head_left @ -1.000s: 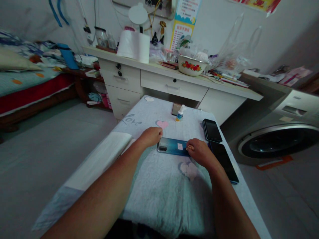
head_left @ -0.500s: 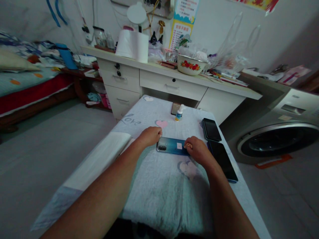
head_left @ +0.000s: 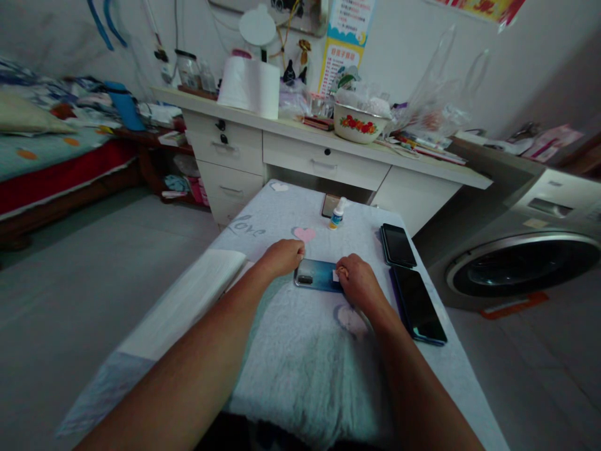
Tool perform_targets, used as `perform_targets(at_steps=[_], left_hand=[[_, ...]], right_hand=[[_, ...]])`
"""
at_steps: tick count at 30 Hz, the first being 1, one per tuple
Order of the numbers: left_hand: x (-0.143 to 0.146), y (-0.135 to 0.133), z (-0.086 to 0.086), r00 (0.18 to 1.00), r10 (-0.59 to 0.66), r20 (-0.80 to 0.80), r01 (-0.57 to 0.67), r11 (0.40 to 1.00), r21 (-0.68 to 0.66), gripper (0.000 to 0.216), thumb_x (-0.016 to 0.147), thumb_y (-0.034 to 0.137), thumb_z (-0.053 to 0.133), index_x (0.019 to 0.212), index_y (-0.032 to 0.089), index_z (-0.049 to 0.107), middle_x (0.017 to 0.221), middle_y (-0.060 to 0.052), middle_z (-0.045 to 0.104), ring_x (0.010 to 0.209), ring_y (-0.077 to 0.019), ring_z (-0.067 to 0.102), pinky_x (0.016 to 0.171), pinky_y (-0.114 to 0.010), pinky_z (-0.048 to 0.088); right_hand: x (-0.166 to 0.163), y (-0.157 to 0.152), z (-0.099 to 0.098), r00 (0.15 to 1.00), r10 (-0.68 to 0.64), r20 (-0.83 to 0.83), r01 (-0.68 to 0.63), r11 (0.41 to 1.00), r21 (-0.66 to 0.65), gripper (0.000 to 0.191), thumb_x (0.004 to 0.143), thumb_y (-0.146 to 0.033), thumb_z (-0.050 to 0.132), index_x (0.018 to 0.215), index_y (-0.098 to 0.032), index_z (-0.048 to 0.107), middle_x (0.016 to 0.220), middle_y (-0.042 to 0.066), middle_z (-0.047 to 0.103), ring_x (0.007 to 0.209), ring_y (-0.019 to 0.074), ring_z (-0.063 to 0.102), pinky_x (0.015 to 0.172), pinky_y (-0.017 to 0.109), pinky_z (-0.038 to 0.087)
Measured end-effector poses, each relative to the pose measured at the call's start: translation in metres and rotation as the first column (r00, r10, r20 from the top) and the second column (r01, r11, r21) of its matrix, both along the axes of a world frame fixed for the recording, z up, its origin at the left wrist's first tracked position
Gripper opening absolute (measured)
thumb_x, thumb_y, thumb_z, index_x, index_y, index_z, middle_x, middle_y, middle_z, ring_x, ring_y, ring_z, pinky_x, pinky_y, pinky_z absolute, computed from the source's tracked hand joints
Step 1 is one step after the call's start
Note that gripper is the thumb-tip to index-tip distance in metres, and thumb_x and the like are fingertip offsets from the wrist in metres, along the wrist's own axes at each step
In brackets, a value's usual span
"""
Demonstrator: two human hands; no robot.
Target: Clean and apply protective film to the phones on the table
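A smartphone (head_left: 319,274) with a blue, shiny back lies face down on the cloth-covered table, its camera block at the left end. My left hand (head_left: 287,255) is closed in a fist at the phone's far left corner; whatever its fingers may hold is hidden. Over the right part of the phone, my right hand (head_left: 354,279) is closed with its fingertips pressed on the back. It partly covers a small white label (head_left: 335,275). What is pinched in it, if anything, is too small to tell.
Right of my right hand lie a dark tablet (head_left: 420,307) and a smaller black device (head_left: 398,244). A small spray bottle (head_left: 337,215) stands beyond the phone, beside another phone (head_left: 329,204). White paper (head_left: 188,300) lies along the left edge. A desk (head_left: 323,153) stands behind.
My right hand has slid left along the phone's back, now partly covering the white label. My left hand and the phone have stayed in place.
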State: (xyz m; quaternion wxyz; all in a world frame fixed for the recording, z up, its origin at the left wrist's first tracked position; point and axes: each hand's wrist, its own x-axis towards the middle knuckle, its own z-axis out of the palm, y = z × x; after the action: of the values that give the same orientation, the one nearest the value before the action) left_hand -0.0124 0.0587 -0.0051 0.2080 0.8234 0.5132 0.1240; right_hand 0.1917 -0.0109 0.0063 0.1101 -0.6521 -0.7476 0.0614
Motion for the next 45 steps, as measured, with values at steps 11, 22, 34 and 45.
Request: perform_targets(at_steps=[11,22,34,45], left_hand=[[0.000,0.002,-0.001,1.000,-0.011,-0.011,0.011,1.000,0.020,0.017,0.077,0.013,0.048,0.078,0.017,0.064,0.080,-0.004,0.067,0.073,-0.0139,0.058,0.065,-0.023,0.037],[0.001,-0.001,0.002,1.000,0.003,-0.010,-0.003,1.000,0.008,0.016,0.078,0.014,0.049,0.079,0.017,0.065,0.081,-0.004,0.068,0.074,-0.0141,0.059,0.066,-0.023,0.038],[0.000,0.000,0.000,1.000,0.011,-0.017,-0.011,1.000,0.004,0.016,0.078,0.015,0.048,0.079,0.017,0.064,0.081,-0.003,0.068,0.074,-0.0137,0.058,0.065,-0.022,0.038],[0.000,0.001,-0.002,1.000,0.006,-0.009,-0.006,1.000,0.010,0.016,0.077,0.015,0.049,0.080,0.017,0.065,0.082,-0.004,0.069,0.074,-0.0140,0.058,0.067,-0.023,0.038]], right_hand=[[-0.016,-0.002,0.001,0.996,0.073,-0.047,-0.073,0.997,-0.008,0.022,0.092,-0.016,0.044,0.092,-0.017,0.066,0.094,0.006,0.059,0.082,0.0133,0.055,0.075,0.022,0.036],[0.023,-0.004,0.009,0.985,-0.140,0.100,0.146,0.988,-0.052,0.024,0.089,-0.016,0.044,0.091,-0.015,0.068,0.091,0.010,0.063,0.081,0.0160,0.056,0.072,0.025,0.034],[-0.012,-0.010,0.008,0.999,0.040,0.016,-0.039,0.998,-0.044,0.024,0.091,-0.016,0.043,0.091,-0.016,0.067,0.091,0.007,0.060,0.080,0.0139,0.054,0.072,0.023,0.034],[-0.023,-0.012,0.008,0.992,0.127,-0.011,-0.127,0.990,-0.054,0.021,0.091,-0.014,0.044,0.091,-0.016,0.065,0.093,0.005,0.059,0.080,0.0127,0.054,0.073,0.022,0.035]])
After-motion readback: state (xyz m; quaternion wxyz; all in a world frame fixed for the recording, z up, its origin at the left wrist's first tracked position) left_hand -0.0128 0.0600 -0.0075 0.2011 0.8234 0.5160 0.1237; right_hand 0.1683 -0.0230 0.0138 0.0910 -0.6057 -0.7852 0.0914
